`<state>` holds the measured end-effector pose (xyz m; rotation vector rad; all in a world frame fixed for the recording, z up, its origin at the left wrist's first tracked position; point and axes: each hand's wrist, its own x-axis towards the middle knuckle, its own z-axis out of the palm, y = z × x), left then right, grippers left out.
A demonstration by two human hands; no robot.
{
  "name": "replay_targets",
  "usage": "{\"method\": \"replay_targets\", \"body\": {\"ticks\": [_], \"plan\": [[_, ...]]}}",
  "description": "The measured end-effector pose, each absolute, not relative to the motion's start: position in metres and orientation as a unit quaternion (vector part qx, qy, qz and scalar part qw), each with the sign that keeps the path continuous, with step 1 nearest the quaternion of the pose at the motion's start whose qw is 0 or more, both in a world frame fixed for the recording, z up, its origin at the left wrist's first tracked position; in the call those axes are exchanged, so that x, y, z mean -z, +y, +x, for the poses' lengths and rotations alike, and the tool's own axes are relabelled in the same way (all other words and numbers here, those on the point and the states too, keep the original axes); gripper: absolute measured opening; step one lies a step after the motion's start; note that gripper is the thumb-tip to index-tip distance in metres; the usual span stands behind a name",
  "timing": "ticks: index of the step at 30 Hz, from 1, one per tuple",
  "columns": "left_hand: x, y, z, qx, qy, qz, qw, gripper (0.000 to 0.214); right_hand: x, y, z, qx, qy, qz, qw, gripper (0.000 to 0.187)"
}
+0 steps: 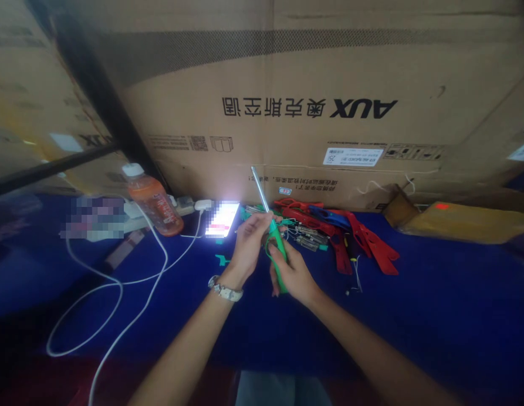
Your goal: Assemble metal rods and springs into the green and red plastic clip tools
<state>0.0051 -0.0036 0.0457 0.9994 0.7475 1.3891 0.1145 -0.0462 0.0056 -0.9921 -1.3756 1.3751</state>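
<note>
A long-nosed lighter (280, 248) with a green handle and a slim metal tube (260, 189) is held up at a slant over the table. My right hand (293, 270) wraps round the green handle, its thumb lying along the side. At the base of the tube, where it meets the handle, my left hand (251, 239) is closed in a pinch. Just beyond my hands lies a pile of red handle shells (329, 225), a blue shell (327, 217) and small clear and metal parts (306, 237). Small green pieces (222, 260) lie left of my left wrist.
Behind stands a large cardboard box (287, 67). A lit phone (222, 220), a bottle of orange-red drink (155, 200) and a looping white cable (118, 287) are on the left. A yellowish package (469, 223) lies right on the blue-covered table (414, 316).
</note>
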Motion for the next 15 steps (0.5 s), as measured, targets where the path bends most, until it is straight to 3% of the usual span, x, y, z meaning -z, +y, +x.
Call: {"method": "replay_targets", "body": {"ticks": [8, 11, 15], "plan": [[-0.037, -0.010, 0.009, -0.584, 0.354, 0.568, 0.459, 0.029, -0.024, -0.038, 0.119, -0.504, -0.505, -0.397, 0.578, 0.037], [-0.029, -0.018, 0.013, -0.497, 0.371, 0.607, 0.497, 0.029, -0.028, -0.030, 0.125, -0.508, -0.473, -0.392, 0.604, 0.033], [-0.016, -0.029, 0.027, -0.499, 0.349, 0.561, 0.560, 0.044, -0.040, -0.016, 0.134, -0.493, -0.442, -0.373, 0.650, 0.028]]}}
